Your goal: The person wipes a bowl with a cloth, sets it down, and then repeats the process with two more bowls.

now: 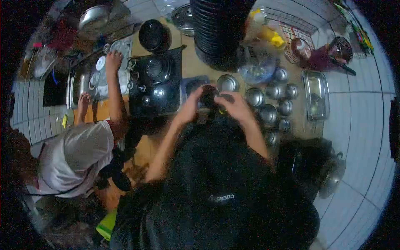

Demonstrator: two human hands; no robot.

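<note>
My left hand (191,105) has its fingers curled round the edge of a small dark round object (208,96), whose kind is too dim to make out. Facing it, my right hand (237,107) is bent with its fingertips close to the same object; dark shade hides what its fingers grip, if anything. Just beyond my fingers stands a round metal tin (227,83). More metal tins, such as this one (255,97), are grouped to the right of my right hand. A bluish tray or box (186,88) lies beside my left hand.
A tall stack of black containers (218,31) rises at the back. A glass dish (316,96) and a clear plastic bag (257,68) are on the right. Left are a black stove top (156,79), a black pot (152,36) and another person (79,154) at the sink.
</note>
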